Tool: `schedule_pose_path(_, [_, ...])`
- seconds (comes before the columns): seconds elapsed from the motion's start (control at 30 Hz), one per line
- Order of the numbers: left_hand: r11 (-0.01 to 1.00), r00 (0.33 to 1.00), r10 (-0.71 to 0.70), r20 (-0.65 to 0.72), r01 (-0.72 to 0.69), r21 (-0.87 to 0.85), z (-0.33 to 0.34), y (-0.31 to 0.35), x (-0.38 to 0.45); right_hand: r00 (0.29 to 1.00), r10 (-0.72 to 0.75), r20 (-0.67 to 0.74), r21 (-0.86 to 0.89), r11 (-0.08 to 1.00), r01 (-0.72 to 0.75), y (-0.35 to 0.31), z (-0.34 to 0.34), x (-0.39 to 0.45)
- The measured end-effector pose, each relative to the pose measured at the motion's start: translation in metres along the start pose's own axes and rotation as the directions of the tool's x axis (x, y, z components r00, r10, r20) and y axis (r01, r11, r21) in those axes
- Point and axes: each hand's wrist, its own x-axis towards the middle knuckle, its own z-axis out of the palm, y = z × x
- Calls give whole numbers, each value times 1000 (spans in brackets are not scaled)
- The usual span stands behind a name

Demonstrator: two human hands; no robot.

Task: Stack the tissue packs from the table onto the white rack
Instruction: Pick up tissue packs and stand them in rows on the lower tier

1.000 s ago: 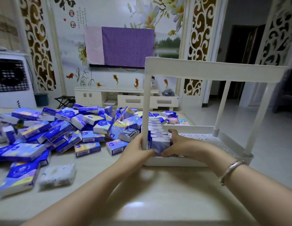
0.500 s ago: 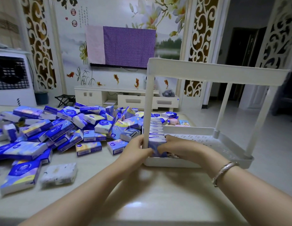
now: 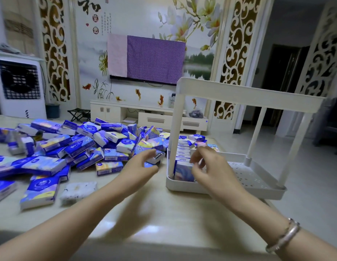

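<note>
Soft, light blue-and-white plastic-wrapped tissue packs lie heaped on the pale counter; best pinched across their short sides. A row stands in the white two-tier plastic rack, bottom tray. Left hand loose, empty; right hand blurred, seemingly empty. Tray right side open.

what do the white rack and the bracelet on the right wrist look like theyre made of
White rack: likely moulded plastic, matte white, with a perforated lower tray and round posts. Bracelet: looks like polished silver-coloured metal, with bright glints; the exact metal can't be told.
</note>
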Motion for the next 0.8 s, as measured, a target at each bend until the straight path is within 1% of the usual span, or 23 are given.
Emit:
schedule_pose_path(0.07, [996,998,23,-52,-19,86,-16,-4,-6,994,-106,7,34,994,106,-19,8,1])
schedule_pose_path(0.17, [975,983,63,-173,-23,222,-47,-13,-12,970,-237,50,102,967,231,-45,33,8])
schedule_pose_path(0.23, [947,971,51,-233,28,321,-72,-23,-11,953,-287,92,139,952,273,-56,59,16])
schedule_pose_path(0.3, [892,961,27,-276,102,441,-98,-38,-7,948,-298,116,164,947,277,-63,86,27])
schedule_pose_path(0.37, [813,948,23,-316,167,557,-120,-50,-1,947,-292,133,162,949,270,-70,112,41])
schedule_pose_path(0.43, [752,941,26,-338,205,626,-133,-58,6,961,-250,120,135,963,234,-74,135,58])
schedule_pose_path(0.53, [691,952,54,-302,183,699,-136,-75,18,985,-158,73,36,987,156,-77,162,82])
schedule_pose_path(0.57, [647,955,76,-288,172,743,-133,-81,22,988,-127,89,4,992,127,-78,170,89])
schedule_pose_path(0.67, [499,951,152,-269,161,851,-128,-90,36,974,-36,226,-49,998,48,-78,190,106])
schedule_pose_path(0.73, [449,951,172,-258,158,879,-127,-89,41,952,15,304,-83,997,11,-76,198,111])
schedule_pose_path(0.8, [399,949,199,-244,149,905,-127,-88,46,954,15,299,-67,998,5,-72,198,116])
